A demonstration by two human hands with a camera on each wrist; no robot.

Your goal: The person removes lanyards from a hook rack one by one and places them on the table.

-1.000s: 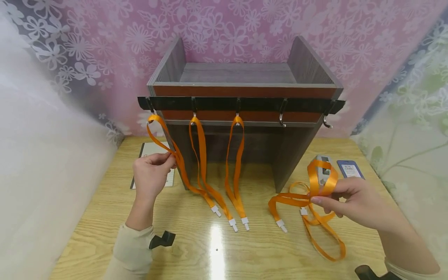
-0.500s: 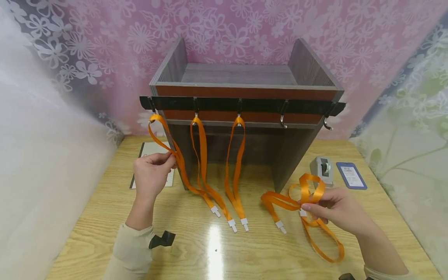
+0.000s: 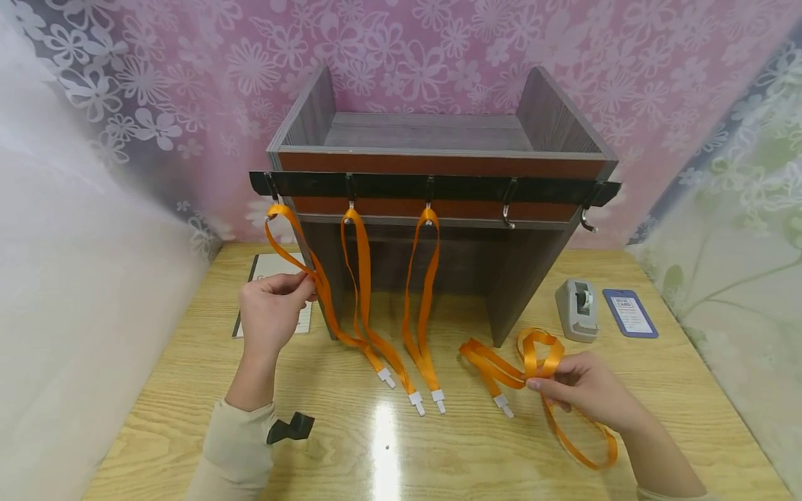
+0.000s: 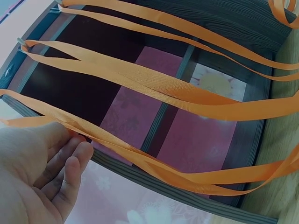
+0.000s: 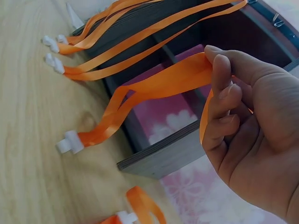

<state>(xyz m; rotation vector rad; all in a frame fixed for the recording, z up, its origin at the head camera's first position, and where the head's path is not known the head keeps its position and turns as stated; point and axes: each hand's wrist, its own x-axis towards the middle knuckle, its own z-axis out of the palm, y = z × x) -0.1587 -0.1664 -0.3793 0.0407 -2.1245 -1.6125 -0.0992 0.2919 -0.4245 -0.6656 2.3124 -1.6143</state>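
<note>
My left hand [image 3: 271, 306] pinches the orange lanyard [image 3: 322, 292] that hangs from the leftmost hook, gripping it partway down the strap. Two more orange lanyards, a second [image 3: 362, 261] and a third [image 3: 429, 292], hang from the hooks beside it, white clips at their lower ends. Over the table at right, my right hand [image 3: 595, 391] pinches another lanyard [image 3: 491, 362] between thumb and fingers; its loop stands up above the fingertips, and its white clip [image 5: 70, 142] dangles at the far end. Beneath that hand lies one more orange lanyard [image 3: 579, 456], partly hidden.
A grey wooden shelf unit [image 3: 445, 158] stands at the back, with a black hook rail [image 3: 464, 186] across its front. Two hooks at right, one of them this hook [image 3: 506, 216], carry nothing. A tape dispenser [image 3: 576, 309], a blue card holder [image 3: 631, 313] and a notebook [image 3: 303, 321] lie on the table.
My right hand has moved left and toward me with its lanyard, uncovering the tape dispenser and card holder. The left hand keeps its place on the leftmost lanyard.
</note>
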